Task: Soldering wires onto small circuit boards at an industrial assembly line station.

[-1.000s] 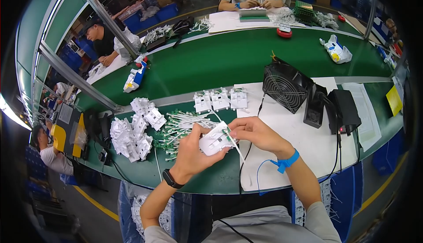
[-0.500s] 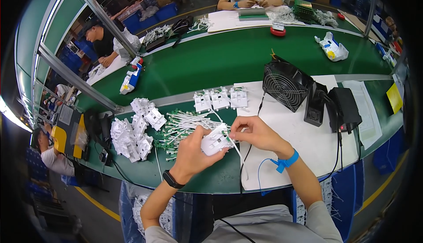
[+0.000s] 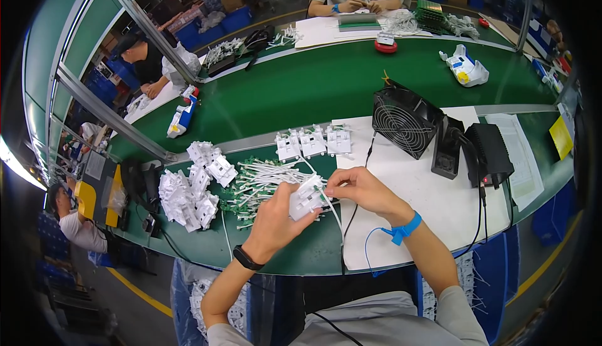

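My left hand (image 3: pixel 274 220) grips a white plastic housing (image 3: pixel 305 199) above the bench, fingers closed round its left side. A white cable (image 3: pixel 335 215) with a small green end runs along the housing's right edge and hangs down. My right hand (image 3: pixel 362 189) is closed in a pinch on the cable near that edge; the fingertips partly hide it. Behind and left of the housing lies a heap of white cables with green ends (image 3: pixel 263 176). A pile of similar white housings (image 3: pixel 188 189) lies further left. Several more housings (image 3: pixel 313 141) stand in a row beyond the cables.
A black fan (image 3: pixel 406 120) and a black power box (image 3: pixel 490 151) stand at the right on a white sheet (image 3: pixel 401 245). Beyond runs a green conveyor (image 3: pixel 282 89) carrying white-blue devices (image 3: pixel 465 67) and a red round piece (image 3: pixel 385 43). Other people work across it.
The things on the conveyor have shifted left. The housing in my left hand has turned slightly, and my right hand's pinch has shifted slightly at its edge.
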The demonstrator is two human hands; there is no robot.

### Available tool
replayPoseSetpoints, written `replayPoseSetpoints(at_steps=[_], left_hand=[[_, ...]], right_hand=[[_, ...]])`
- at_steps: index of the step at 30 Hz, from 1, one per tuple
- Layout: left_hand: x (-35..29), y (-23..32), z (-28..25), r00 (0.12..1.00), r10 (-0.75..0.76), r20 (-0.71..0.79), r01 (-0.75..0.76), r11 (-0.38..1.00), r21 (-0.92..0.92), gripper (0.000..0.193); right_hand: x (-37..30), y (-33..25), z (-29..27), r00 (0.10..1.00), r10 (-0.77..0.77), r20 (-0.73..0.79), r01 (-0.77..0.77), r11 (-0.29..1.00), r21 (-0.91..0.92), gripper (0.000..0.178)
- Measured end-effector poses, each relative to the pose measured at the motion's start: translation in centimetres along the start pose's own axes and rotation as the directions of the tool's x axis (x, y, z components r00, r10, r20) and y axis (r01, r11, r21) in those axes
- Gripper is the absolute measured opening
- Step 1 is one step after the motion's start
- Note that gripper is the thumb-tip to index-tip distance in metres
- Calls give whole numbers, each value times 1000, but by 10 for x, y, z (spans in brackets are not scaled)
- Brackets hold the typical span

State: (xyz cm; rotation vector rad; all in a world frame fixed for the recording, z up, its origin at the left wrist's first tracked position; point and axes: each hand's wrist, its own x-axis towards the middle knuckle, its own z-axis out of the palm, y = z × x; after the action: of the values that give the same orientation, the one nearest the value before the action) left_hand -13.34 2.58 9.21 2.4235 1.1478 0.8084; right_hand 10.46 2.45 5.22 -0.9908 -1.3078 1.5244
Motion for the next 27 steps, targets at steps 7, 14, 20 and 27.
replayPoseSetpoints(at_steps=[7, 14, 20, 27], left_hand=[[0, 5, -3, 997, -67, 46, 69, 996, -47, 58], [0, -1, 1, 993, -106, 46, 110, 989, -99, 56], [-1, -12, 10, 986, -161, 49, 168, 963, -210, 58], [1, -20, 17, 982, -173, 71, 186, 942, -280, 56]], right_hand=[[2, 8, 2, 1000, 19, -10, -19, 1000, 20, 9], [5, 19, 8, 999, -16, -38, 18, 999, 44, 7], [6, 25, 7, 999, -17, -27, 20, 993, 116, 13], [8, 25, 6, 990, 135, -36, -127, 980, 155, 14]])
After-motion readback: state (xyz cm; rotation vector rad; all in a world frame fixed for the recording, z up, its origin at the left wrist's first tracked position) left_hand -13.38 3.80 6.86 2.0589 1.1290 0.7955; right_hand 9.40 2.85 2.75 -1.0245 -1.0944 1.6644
